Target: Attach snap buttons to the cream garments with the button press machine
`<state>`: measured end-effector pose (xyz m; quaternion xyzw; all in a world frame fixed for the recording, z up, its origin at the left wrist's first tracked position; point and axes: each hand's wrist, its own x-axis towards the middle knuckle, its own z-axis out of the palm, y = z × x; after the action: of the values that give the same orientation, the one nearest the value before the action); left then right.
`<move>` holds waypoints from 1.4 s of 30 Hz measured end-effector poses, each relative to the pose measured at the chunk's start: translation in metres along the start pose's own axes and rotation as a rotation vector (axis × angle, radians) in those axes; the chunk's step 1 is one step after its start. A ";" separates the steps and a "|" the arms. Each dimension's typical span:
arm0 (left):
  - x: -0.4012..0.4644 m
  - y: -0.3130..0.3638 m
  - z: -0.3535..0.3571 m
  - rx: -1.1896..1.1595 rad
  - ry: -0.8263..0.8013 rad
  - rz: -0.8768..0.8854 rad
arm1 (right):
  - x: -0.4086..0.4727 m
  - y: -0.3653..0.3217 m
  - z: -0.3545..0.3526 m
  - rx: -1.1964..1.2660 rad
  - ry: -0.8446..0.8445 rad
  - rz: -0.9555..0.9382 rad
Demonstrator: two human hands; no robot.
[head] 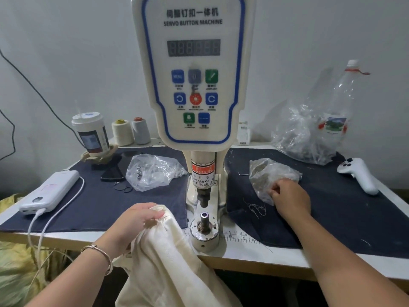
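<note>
Right of the button press machine (194,85), your right hand (290,198) pinches into the snap bag (269,176); take one snap while your left hand (139,218) grips the cream garment (168,258) near the die (204,218).

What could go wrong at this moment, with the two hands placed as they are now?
1. The left hand grips the cream garment close beside the lower die, under the punch; if the press fired, fingers might get pinched.
2. The right hand picks at the plastic bag of snaps; a careless pull might spill parts onto the dark cloth.
</note>
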<state>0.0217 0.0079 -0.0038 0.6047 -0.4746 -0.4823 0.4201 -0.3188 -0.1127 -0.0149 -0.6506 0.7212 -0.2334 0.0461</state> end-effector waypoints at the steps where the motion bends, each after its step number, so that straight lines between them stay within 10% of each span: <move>1: 0.000 0.000 0.000 -0.001 -0.001 0.000 | 0.000 0.000 0.000 -0.004 0.011 0.003; 19: 0.007 -0.007 -0.001 -0.015 0.005 -0.002 | -0.036 -0.019 -0.038 0.404 0.189 -0.055; 26: 0.002 -0.003 -0.001 -0.033 -0.001 -0.006 | -0.088 -0.070 -0.045 1.046 -0.222 0.056; 42: 0.003 -0.002 0.000 -0.001 0.033 -0.027 | -0.121 -0.116 -0.049 1.246 -0.485 0.226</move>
<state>0.0221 0.0053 -0.0067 0.6185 -0.4592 -0.4782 0.4217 -0.2124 0.0117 0.0460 -0.4573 0.4848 -0.4465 0.5971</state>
